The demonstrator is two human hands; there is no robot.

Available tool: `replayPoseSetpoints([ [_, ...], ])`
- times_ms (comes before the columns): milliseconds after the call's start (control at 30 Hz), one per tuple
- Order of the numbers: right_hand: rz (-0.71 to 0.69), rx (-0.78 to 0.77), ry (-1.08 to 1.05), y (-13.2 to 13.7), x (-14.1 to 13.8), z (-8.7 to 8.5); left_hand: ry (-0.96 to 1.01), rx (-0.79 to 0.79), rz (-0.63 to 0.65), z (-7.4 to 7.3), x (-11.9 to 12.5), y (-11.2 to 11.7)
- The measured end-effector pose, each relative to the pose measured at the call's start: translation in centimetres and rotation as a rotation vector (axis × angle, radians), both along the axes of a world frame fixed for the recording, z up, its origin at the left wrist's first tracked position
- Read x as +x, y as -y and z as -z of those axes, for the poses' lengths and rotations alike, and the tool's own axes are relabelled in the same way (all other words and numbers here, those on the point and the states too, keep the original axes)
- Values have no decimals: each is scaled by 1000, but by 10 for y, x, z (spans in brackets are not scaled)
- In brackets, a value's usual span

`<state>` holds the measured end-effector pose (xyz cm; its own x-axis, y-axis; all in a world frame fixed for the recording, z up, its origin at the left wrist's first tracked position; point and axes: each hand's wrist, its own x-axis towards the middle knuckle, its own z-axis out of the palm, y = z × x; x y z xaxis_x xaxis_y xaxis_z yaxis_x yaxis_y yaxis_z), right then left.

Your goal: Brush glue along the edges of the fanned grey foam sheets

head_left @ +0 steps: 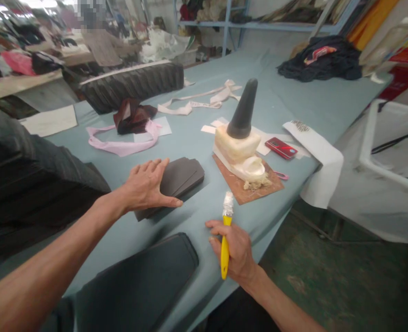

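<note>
My left hand (144,186) lies with fingers spread on a stack of dark grey flat pieces (185,177). In my right hand (240,253) is a paintbrush (226,244) with a yellow handle, its bristle end pointing away from me and coated white. Just beyond it, a cream-coloured, glue-crusted container (236,147) with a black cone (244,110) on top stands on a brown board (248,196). Closest to me, a dark, smooth panel (138,286) lies on the blue-green table covering (204,216).
Dark stacked material (27,198) rises at the left. A row of dark folded pieces (134,85), a pink band (121,147) and a red box-like object (281,148) lie further off. Black cloth (319,60) is heaped at the back. A white-framed cart (380,184) stands right. A person sits in the background.
</note>
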<state>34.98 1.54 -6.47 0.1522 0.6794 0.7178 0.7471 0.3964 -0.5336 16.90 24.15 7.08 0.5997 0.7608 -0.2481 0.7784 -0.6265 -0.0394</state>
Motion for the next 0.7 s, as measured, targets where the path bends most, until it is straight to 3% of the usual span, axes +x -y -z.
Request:
replayPoseSetpoints([
  [367, 16, -5, -20, 0, -3, -4, -10, 26, 6, -5, 7, -2],
  [700, 18, -5, -35, -2, -4, -8, -29, -42, 8, 10, 10, -19],
])
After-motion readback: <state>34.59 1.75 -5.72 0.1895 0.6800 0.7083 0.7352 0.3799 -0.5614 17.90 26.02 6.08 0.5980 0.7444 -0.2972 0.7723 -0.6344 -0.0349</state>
